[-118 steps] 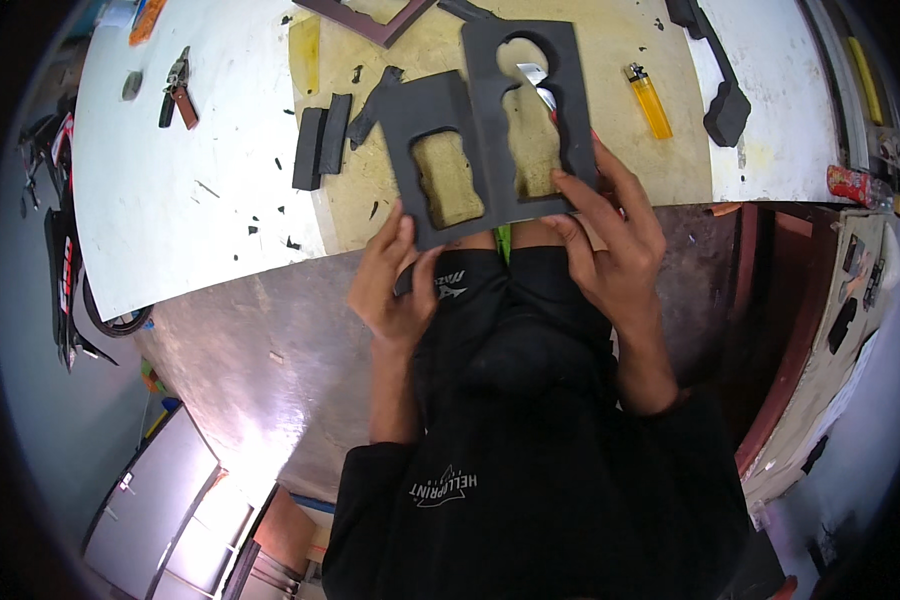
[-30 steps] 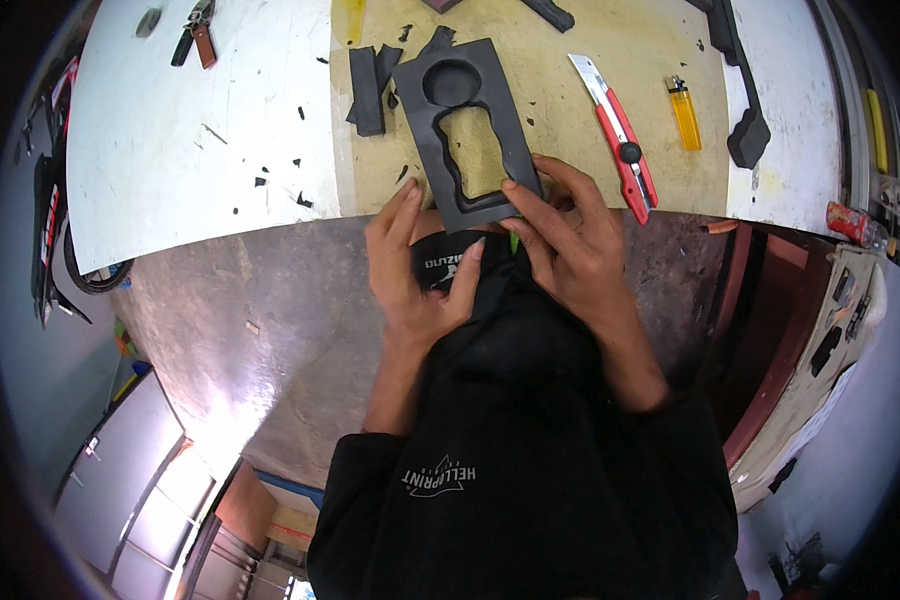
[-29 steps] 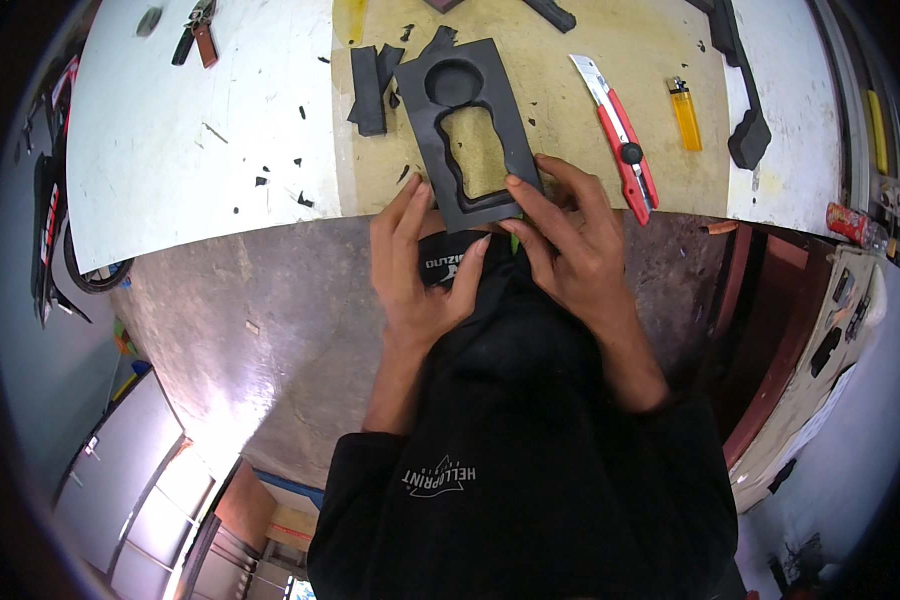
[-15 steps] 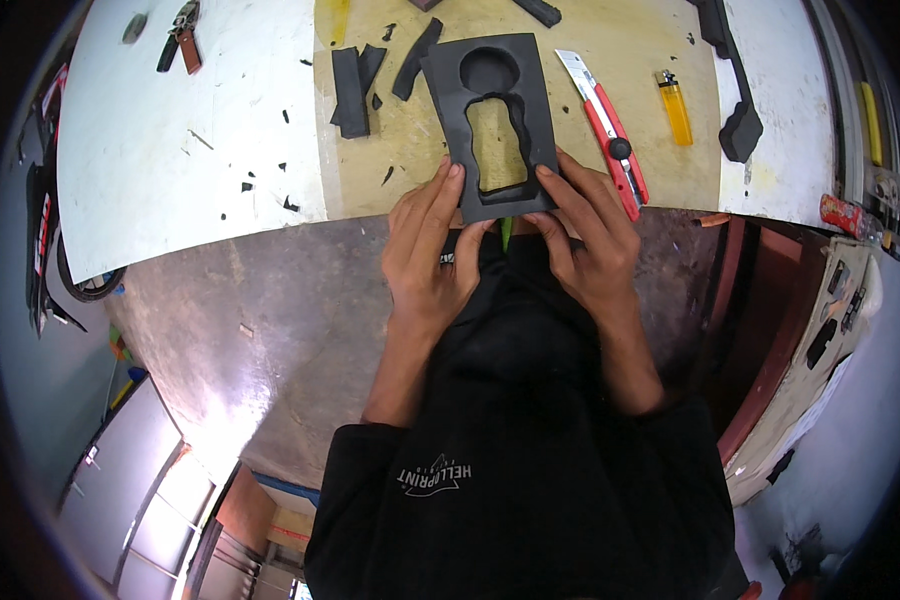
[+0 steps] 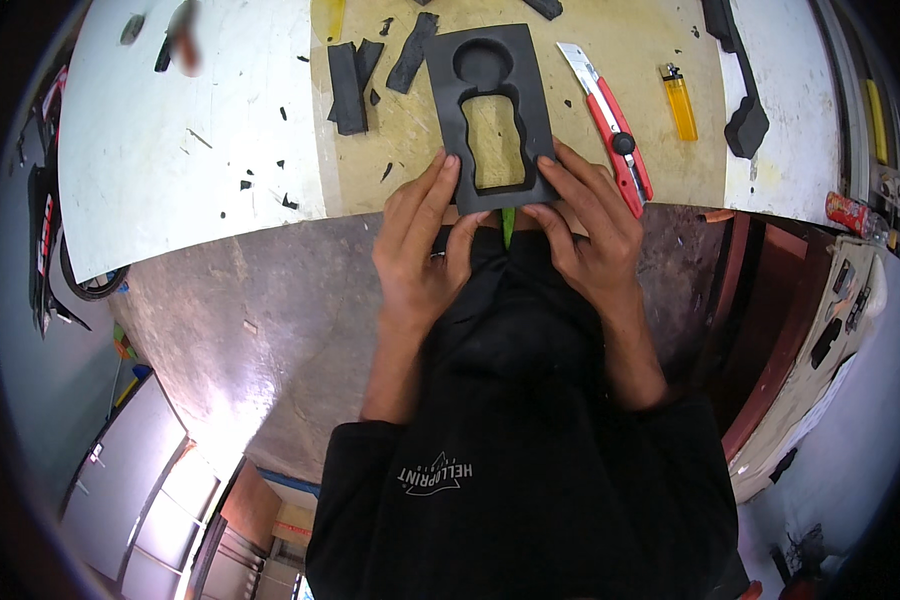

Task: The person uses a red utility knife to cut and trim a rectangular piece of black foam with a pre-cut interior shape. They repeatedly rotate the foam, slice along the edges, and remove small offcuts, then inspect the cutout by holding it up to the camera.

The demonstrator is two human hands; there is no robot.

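Note:
A black rectangular foam block lies at the table's near edge, with a round recess at its far end and a wavy-sided opening below it. The yellowish table surface shows through that opening. My left hand grips the block's near left corner, fingers along its side and thumb at the near edge. The near right corner is held the same way by my right hand. A narrow green thing sticks out below the block between my thumbs; its kind is unclear. To the right lies a red box cutter, blade out.
A yellow lighter lies right of the cutter, and a long black piece farther right. Black foam strips and small scraps lie left of the block. A blurred brown-and-black object is at the far left.
The two foam edges that showed out of line at the block's far left now look flush. The block has shifted slightly away from me, and the strip beside it looks straighter. Both hands keep their grip.

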